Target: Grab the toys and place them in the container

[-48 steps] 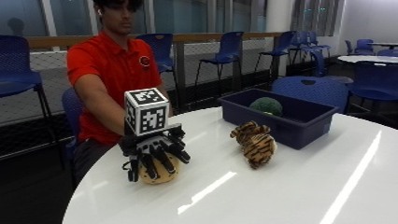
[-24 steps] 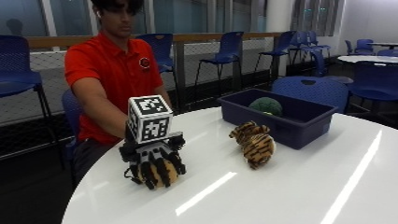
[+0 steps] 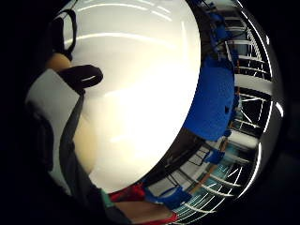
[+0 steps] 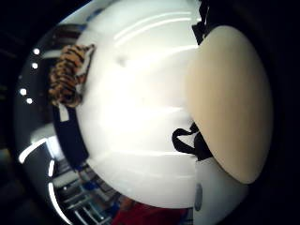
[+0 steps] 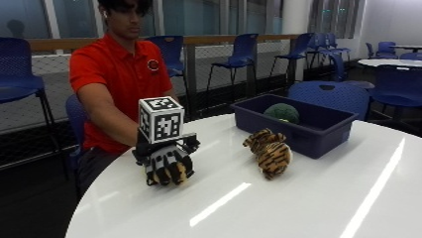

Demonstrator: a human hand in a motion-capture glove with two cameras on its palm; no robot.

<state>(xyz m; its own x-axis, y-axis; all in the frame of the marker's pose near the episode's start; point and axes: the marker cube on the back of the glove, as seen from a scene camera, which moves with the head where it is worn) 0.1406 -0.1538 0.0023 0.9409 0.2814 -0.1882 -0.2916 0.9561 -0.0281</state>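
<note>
Near the front edge of the white table (image 5: 316, 198), we see the gloved right hand (image 5: 168, 166) with its fingers (image 5: 173, 172) curled around a tan round toy (image 4: 232, 98), holding it down by the table top. Just past it lies a striped tiger toy (image 5: 269, 151), well apart from the hand and right beside the blue container (image 5: 300, 130). Farther back, inside that container, sits a green toy (image 5: 282, 113).
</note>
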